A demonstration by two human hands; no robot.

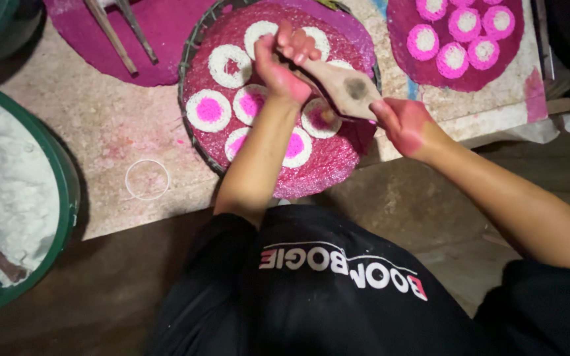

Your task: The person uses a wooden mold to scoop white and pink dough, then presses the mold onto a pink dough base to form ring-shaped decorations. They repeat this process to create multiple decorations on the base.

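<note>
A flat wooden paddle [344,86] is held between both hands above a round tray [196,39] of magenta granules dotted with white rings. Its long axis runs diagonally, from the left hand [284,62] at the far, upper end down to the right hand [407,125] at the near end. The left hand is closed in a fist round the narrow end; the right hand's fingers are pinched on the broad end. The ring with a pink centre [318,118] lies directly beneath the paddle, nearer the right hand.
</note>
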